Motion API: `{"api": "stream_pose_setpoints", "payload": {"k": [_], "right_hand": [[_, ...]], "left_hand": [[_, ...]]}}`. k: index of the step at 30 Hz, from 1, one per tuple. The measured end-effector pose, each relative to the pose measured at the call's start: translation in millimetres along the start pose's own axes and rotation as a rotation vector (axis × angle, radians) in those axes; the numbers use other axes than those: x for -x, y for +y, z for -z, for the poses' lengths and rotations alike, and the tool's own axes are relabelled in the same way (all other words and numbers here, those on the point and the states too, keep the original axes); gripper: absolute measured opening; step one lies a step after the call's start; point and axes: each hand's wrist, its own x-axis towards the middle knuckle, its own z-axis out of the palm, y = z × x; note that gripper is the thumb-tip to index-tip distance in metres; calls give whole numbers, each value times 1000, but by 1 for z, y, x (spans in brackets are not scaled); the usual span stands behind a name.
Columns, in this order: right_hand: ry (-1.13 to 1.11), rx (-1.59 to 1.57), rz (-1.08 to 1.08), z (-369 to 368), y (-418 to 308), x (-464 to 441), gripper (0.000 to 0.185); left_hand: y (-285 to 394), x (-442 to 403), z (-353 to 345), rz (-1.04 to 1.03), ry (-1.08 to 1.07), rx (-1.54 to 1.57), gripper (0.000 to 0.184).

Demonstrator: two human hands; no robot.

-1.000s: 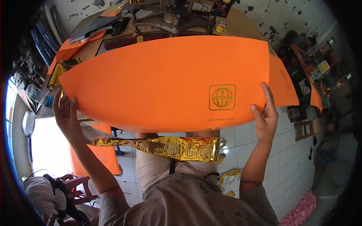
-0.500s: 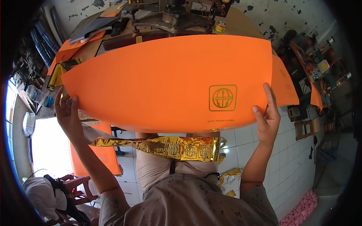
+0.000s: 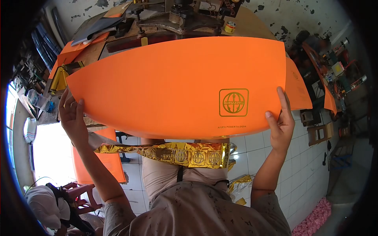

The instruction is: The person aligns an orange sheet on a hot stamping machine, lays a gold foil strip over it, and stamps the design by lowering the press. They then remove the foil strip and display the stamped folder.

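Observation:
A large orange sheet (image 3: 157,86) is held up in front of me by its two ends, bowed along its lower edge. Gold print on its right part shows a globe emblem with the word BINTANG and a small line of text below. My left hand (image 3: 75,120) grips the left end between thumb and fingers. At the right end, my right hand (image 3: 281,126) pinches the edge, thumb in front. Below the sheet, a strip of gold foil (image 3: 197,155) with see-through emblem shapes hangs across my thighs.
Behind the sheet stands a metal press (image 3: 183,21) on a wooden table (image 3: 246,23), with a small yellow can (image 3: 230,26) beside it. More orange sheets (image 3: 301,86) lie at the right. A stool (image 3: 80,194) stands lower left, and crumpled foil (image 3: 240,185) is on the tiled floor.
The orange sheet and both my hands have shifted slightly to the right. My grip on both ends looks the same.

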Motion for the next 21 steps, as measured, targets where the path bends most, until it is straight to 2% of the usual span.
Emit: {"api": "stream_pose_setpoints", "payload": {"k": [8,17,21], "right_hand": [[1,-8,-2,-1,1,-2,61],[27,50,-7,2,11,-6,59],[115,215,-71,26,23,-20,57]], "left_hand": [[-1,0,-4,2,5,5,55],[0,3,-12,25,14,31,40],[-4,24,-16,193,-196,-49,23]]}}
